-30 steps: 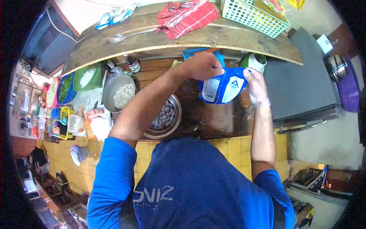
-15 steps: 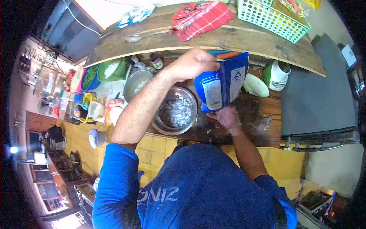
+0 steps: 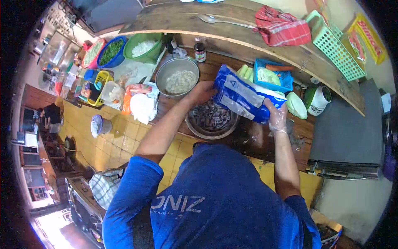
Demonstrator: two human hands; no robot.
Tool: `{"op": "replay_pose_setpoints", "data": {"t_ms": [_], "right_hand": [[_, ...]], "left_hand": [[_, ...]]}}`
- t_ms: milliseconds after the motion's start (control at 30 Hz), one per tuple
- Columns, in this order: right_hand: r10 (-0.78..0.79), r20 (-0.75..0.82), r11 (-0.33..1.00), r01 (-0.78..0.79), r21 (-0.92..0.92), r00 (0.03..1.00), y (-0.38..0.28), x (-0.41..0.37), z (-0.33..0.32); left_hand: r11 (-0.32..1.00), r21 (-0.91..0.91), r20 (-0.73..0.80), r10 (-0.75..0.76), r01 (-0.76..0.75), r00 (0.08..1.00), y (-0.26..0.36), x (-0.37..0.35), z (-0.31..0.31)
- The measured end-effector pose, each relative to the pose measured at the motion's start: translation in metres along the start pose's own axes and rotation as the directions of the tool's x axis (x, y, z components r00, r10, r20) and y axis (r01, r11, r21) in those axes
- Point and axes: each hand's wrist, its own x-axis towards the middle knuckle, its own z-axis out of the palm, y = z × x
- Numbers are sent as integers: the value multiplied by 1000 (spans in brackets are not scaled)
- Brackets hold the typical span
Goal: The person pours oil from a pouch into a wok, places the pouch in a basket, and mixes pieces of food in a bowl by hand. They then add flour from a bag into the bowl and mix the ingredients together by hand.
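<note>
A blue plastic bag with white panels (image 3: pixel 244 96) is stretched at a slant between my hands, over the right side of a metal bowl (image 3: pixel 191 129). Dark, wet-looking pieces (image 3: pixel 213 117) lie in that bowl. My left hand (image 3: pixel 204 92) grips the bag's left end, its fingertips partly hidden. At the other end my right hand (image 3: pixel 277 116), in a clear plastic glove, is closed on the bag with the thumb on top. Behind my left wrist stands a second metal bowl (image 3: pixel 159 79) holding pale pieces (image 3: pixel 180 81).
A blue basket (image 3: pixel 286 86) with vegetables sits behind the bag, beside a pale green vegetable (image 3: pixel 296 105). A dark bottle (image 3: pixel 200 52) stands at the back. Green (image 3: pixel 155 38) and blue (image 3: pixel 120 58) tubs are at left. A wooden shelf (image 3: pixel 174 20) overhangs the counter.
The bag has turned from upright to a sideways slant. My left hand has come down from its top, and my right hand has risen to the right. The view has shifted.
</note>
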Motion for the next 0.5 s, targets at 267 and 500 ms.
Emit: {"op": "replay_pose_setpoints", "data": {"t_ms": [267,500], "right_hand": [[-165,195,856,238,-458,967,-26,9,62],[-214,392,633,433,-642,895,-63,24,92]], "left_hand": [[722,-674,-74,141,-154,987,-20,-27,10],[801,-582,127,-83,142,988,-11,-20,-8]]}}
